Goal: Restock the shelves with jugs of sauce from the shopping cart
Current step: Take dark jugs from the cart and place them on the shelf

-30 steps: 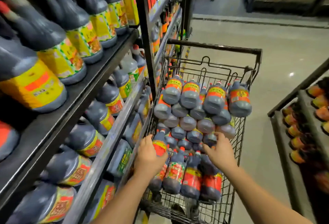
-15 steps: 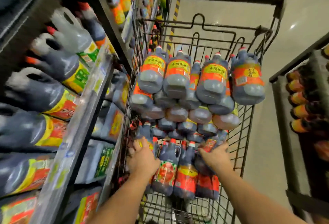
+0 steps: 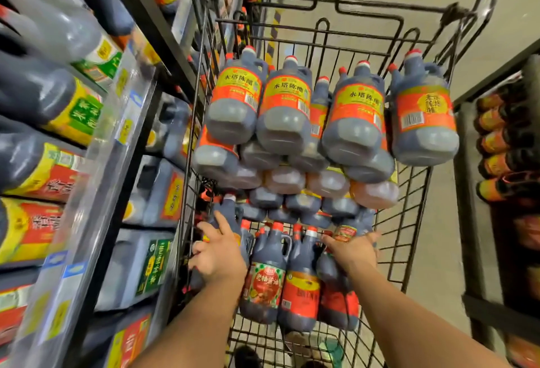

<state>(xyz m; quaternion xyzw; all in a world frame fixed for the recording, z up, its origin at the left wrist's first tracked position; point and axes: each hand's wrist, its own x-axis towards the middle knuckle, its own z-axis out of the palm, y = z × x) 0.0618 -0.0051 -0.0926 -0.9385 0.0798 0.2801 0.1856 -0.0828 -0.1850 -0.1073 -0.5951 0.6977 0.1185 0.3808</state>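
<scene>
Aisle, shelves (image 3: 96, 192) at frame left. My left hand (image 3: 219, 253) now grips the near-left jug (image 3: 230, 212), right hand (image 3: 355, 250) the near-right jug (image 3: 344, 233); I judge lifting follows.

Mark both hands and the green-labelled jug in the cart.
left hand (image 3: 219, 255): head view, back of the hand.
right hand (image 3: 355, 250): head view, back of the hand.
green-labelled jug (image 3: 263, 284): head view, front label.

A black wire shopping cart (image 3: 414, 215) stands in a shop aisle. It is piled with dark plastic sauce jugs with red-and-yellow labels (image 3: 289, 104), stacked on their sides with their bases facing the viewer. In the nearest row, the person's left hand (image 3: 219, 253) grips the leftmost jug (image 3: 230, 209). The right hand (image 3: 355, 250) grips the jug at the right end (image 3: 344, 233). Just left of the cart, grey metal shelves (image 3: 96, 192) hold more dark shelf jugs (image 3: 35, 163).
</scene>
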